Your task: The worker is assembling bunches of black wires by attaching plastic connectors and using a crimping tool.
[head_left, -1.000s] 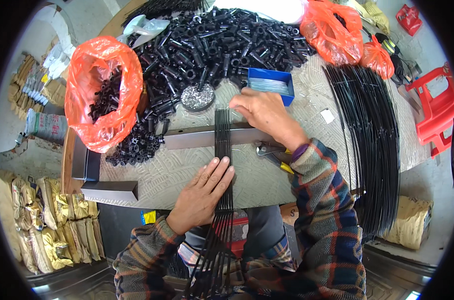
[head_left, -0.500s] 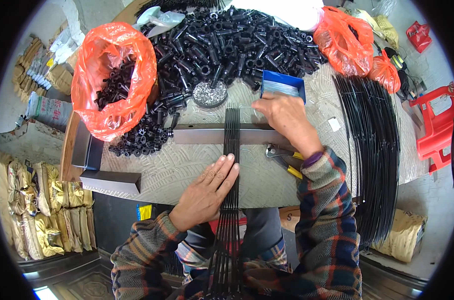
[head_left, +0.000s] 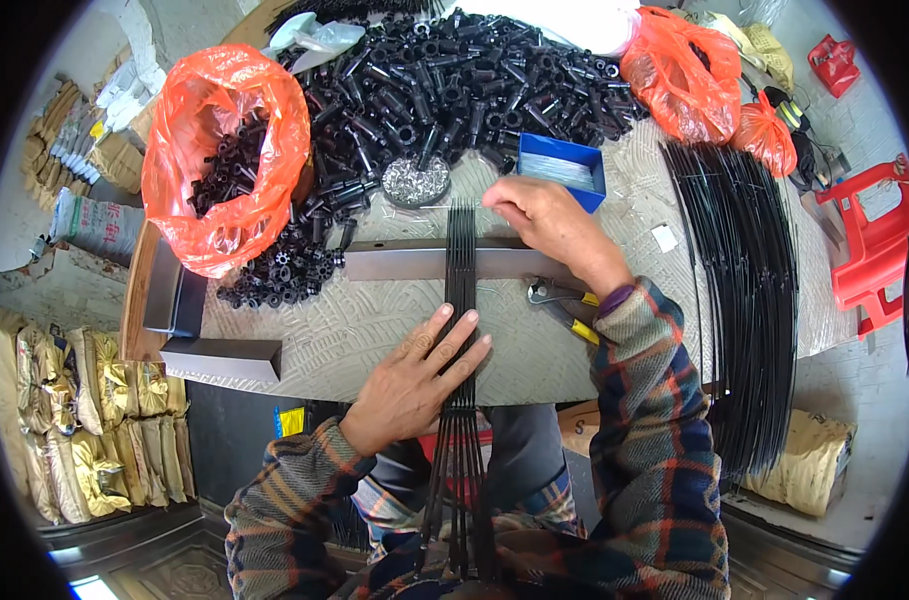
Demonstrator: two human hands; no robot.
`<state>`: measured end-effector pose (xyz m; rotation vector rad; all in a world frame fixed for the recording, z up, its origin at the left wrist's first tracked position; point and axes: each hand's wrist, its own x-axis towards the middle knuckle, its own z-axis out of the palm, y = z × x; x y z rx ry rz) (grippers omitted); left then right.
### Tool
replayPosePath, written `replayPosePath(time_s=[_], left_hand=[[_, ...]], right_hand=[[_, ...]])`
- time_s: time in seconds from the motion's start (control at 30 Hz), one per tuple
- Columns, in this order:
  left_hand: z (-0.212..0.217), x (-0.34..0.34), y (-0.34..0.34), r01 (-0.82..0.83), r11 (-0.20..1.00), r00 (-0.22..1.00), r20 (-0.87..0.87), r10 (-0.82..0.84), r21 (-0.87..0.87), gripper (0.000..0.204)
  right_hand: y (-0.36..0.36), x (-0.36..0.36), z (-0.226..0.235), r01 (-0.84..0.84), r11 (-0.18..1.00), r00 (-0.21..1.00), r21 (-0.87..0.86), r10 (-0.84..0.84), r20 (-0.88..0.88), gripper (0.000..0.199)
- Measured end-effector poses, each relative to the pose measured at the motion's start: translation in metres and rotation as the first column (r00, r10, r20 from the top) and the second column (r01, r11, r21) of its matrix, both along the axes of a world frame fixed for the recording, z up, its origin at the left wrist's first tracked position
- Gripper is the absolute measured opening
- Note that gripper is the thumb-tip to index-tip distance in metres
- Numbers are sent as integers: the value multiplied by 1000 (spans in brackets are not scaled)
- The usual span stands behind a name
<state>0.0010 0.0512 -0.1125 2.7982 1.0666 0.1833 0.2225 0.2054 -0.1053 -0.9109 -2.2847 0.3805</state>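
A row of thin black rods (head_left: pixel 461 262) lies side by side across a grey metal bar (head_left: pixel 399 262), the near ends running off the table toward my lap. My left hand (head_left: pixel 411 385) rests flat on the rods with its fingers spread. At their far ends my right hand (head_left: pixel 559 228) is closed in a pinch. A thin metal pin, hard to make out, runs from its fingertips across the rod ends. Behind that hand stands a blue box (head_left: pixel 599 180) of thin, pale wire-like pieces. A round dish of small silvery parts (head_left: pixel 416 183) sits left of the rod ends.
Pliers with yellow handles (head_left: pixel 564 308) lie right of the rods. Black tubular parts (head_left: pixel 454 85) are heaped at the back. An orange bag (head_left: pixel 179 150) of black parts stands left; a thick bundle of black rods (head_left: pixel 749 300) lies right. A grey metal block (head_left: pixel 219 358) is front left.
My right hand has moved left, away from the blue box and closer to the rod ends. The fingers of my left hand have spread a little farther across the rods.
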Motion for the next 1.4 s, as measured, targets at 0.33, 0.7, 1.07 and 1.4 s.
replayPosePath(time_s=[0.33, 0.7, 1.07, 1.4], left_hand=[[1, -3, -2, -16, 1000, 998, 57, 17, -19, 84], [-2, -7, -29, -18, 997, 994, 111, 26, -74, 81], [-7, -3, -31, -46, 999, 987, 152, 46, -4, 58], [-7, -3, -28, -42, 999, 995, 92, 39, 31, 66]], right_hand=[[65, 51, 12, 379, 925, 822, -31, -321, 470, 13], [68, 57, 7, 348, 938, 792, 7, -298, 533, 8], [16, 23, 27, 333, 937, 943, 110, -331, -37, 6], [-29, 4, 3, 126, 992, 968, 25, -129, 215, 18]])
